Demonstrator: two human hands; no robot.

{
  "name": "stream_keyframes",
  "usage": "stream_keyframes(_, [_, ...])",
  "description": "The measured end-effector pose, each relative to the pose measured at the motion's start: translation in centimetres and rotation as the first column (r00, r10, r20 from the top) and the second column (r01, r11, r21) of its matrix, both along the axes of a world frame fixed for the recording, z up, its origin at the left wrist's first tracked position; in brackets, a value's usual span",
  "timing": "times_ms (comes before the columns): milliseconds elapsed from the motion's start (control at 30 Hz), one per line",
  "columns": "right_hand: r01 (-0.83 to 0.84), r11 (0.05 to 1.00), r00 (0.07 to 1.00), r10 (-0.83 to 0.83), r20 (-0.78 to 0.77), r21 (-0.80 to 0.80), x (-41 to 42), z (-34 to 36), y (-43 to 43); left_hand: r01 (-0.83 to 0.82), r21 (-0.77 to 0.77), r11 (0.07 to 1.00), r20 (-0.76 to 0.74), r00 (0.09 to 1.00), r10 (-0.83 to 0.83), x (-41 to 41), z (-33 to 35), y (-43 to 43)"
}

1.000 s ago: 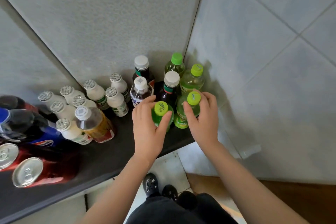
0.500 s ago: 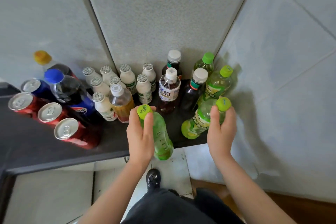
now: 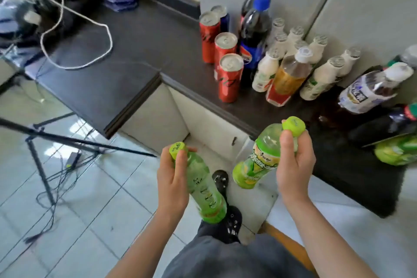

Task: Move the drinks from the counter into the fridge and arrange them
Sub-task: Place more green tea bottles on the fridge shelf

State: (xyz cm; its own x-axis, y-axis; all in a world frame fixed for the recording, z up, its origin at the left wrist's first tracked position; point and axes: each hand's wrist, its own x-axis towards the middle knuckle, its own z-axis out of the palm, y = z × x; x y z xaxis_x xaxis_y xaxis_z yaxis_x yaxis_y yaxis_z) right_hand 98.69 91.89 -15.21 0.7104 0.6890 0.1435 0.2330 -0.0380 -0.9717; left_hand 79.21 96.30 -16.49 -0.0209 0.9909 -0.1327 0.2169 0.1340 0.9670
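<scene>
**Position.** Both drinks in hand are off the dark worktop, held out past its front edge and over the tiled floor.

**Left hand**: fingers curled round the neck and shoulder of a translucent green plastic bottle with a lime cap. Cap is up, base slanted toward the person.

**Right hand**: fingers wrapped just under the lime cap of a green plastic bottle with a yellow-green label. Body tilts down and away from the palm.

**Handling (judgement).**
- Both look full, so moderately heavy for a one-hand hold.
- The thin plastic walls will probably give if squeezed, and the smooth label film may slip.
- The neck, below the cap collar, is the stiffest place to hold for carrying.
- A mid-body hold should steady each bottle better when standing it on a shelf.

**On the worktop.** Three red drink cans, a dark cola bottle with a blue cap, small white foil-topped bottles and an amber tea bottle stand toward the back edge by the wall.

**Not resolved.**
- No fridge is in view.
- The drinks at the right are cut off by the frame and smeared.
- Label print is unreadable.
- The fingers behind each bottle are hidden.
</scene>
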Motion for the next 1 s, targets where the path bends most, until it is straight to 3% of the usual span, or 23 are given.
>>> stream_keyframes(167, [-0.317,0.945,0.945,0.308,-0.111,-0.074,-8.2,-1.8,1.6,-0.302,-0.053,0.952,-0.052,0.953,0.299,-9.5,-1.1,-4.5])
stream_keyframes(433, [-0.699,0.696,0.715,0.688,-0.125,-0.166,-22.5,-2.1,2.4,-0.698,-0.039,0.715,-0.077,0.716,0.694,-23.5,-2.6,-10.7])
stream_keyframes(667, [-0.82,0.541,0.564,0.82,-0.099,-0.187,-38.0,-0.9,2.9,-0.823,-0.044,0.566,-0.017,0.567,0.824,-37.2,-2.4,-14.7])
stream_keyframes(800, [-0.921,0.345,0.367,0.925,-0.103,-0.181,-48.4,-0.4,3.1,-0.878,0.014,0.479,0.05,0.479,0.876,-45.3,-0.9,-17.4])
stream_keyframes(1000, [-0.984,0.111,0.124,0.988,-0.089,-0.136,-62.5,-0.3,1.4,-0.959,0.115,0.26,0.057,0.268,0.962,-54.4,0.3,-22.8])
